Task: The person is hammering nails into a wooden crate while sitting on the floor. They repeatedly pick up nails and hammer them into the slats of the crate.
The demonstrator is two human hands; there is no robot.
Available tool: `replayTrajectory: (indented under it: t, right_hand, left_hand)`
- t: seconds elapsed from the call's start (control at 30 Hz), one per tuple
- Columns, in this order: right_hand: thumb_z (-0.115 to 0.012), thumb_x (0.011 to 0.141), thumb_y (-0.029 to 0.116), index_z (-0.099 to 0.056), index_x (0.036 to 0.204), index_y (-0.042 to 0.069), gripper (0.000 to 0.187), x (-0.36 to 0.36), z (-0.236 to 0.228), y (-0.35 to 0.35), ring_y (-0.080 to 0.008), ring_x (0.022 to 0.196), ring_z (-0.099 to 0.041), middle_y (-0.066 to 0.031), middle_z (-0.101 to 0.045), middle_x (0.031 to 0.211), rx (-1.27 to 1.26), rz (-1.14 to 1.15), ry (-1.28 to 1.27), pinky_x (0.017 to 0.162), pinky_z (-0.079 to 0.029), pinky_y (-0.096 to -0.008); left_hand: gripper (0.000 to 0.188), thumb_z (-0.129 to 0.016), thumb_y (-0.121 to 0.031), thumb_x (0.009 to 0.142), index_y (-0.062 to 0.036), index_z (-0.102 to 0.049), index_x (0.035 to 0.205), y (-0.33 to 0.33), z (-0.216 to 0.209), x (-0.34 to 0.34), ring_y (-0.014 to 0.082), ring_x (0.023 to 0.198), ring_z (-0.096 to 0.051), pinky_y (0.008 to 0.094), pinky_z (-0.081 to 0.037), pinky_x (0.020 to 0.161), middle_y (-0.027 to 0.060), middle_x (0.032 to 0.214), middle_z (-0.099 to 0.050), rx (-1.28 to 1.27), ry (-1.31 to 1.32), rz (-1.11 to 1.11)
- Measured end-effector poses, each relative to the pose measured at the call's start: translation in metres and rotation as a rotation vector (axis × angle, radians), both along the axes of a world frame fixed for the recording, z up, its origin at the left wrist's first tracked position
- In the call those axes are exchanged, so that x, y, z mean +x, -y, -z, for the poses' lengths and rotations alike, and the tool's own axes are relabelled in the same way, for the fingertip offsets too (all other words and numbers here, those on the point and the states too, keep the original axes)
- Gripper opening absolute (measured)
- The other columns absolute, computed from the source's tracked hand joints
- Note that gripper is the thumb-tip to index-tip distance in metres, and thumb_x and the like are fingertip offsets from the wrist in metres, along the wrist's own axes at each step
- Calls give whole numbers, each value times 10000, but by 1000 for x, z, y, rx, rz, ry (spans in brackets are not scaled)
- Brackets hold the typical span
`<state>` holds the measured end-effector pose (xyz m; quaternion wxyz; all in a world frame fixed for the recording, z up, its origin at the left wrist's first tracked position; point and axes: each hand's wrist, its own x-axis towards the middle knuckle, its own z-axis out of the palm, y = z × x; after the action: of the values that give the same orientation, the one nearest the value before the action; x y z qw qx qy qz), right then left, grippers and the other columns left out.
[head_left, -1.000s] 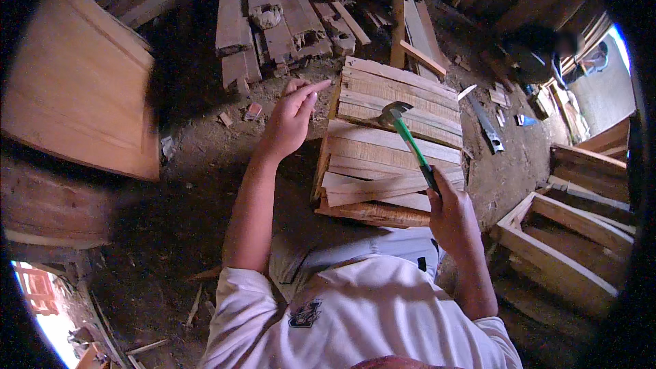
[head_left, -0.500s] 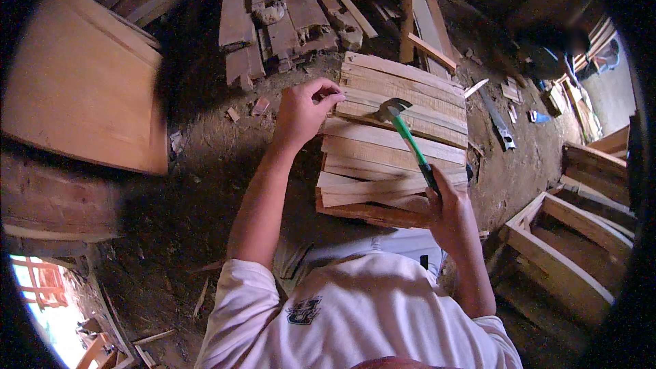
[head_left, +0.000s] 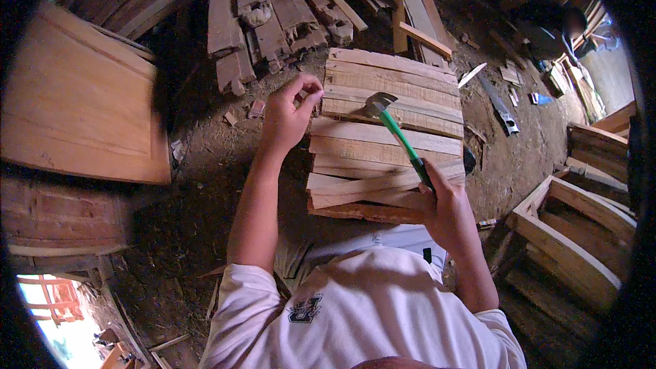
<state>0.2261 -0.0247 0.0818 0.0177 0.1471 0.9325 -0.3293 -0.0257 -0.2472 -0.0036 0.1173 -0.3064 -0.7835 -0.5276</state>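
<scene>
My right hand (head_left: 445, 202) grips the lower handle of a claw hammer (head_left: 402, 135) with a green shaft. The hammer's metal head is over the middle of a row of pale wooden slats (head_left: 383, 83), laid side by side in front of me. At the slats' left edge, my left hand (head_left: 290, 113) is closed in a pinch, thumb and forefinger together. Whatever those fingertips hold, if anything, is too small to make out. The nearest slats lie slightly askew, with gaps between them.
Rough old boards (head_left: 266, 14) are stacked at the far side. A handsaw (head_left: 500, 106) lies on the dirt floor to the right, near wooden frames (head_left: 567, 229). A large wooden panel (head_left: 82, 96) stands at left. Another person (head_left: 543, 31) is in the dark far right.
The whole view has shifted slightly. Against the slats, the hammer and both hands stay almost where they were; the left hand's pinch remains by the left edge.
</scene>
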Motion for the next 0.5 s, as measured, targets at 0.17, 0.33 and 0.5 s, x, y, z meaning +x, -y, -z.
replayTrajectory:
  t: [0.17, 0.33, 0.5]
  right_hand:
    - [-560, 935, -50, -557, 1422, 10, 491, 0, 0, -1, -524, 1122, -646, -336, -689, 1110, -4, -10, -6, 942, -530, -499]
    - [-585, 932, -41, -559, 1422, 3, 493, 1, 3, -1, -524, 1131, -647, -332, -696, 1129, 74, -18, -15, 961, -526, -506]
    - [-603, 939, 11, -551, 1431, 34, 495, 0, 4, -1, -520, 1027, -665, -329, -697, 1056, 47, -12, 7, 879, -534, -528]
  left_hand:
    - [305, -680, -32, 958, -33, -700, 1262, 0, -2, -2, 185, 878, -688, 286, -541, 769, 88, 1018, -726, 73, -62, 59]
    - [224, -680, -83, 991, -15, -746, 1194, -7, -1, 3, 160, 859, -672, 265, -523, 763, 78, 999, -717, 134, 18, -15]
    - [215, -694, -173, 1018, -25, -773, 1152, 2, -4, 5, 127, 815, -634, 263, -505, 730, 79, 993, -712, 134, 188, 19]
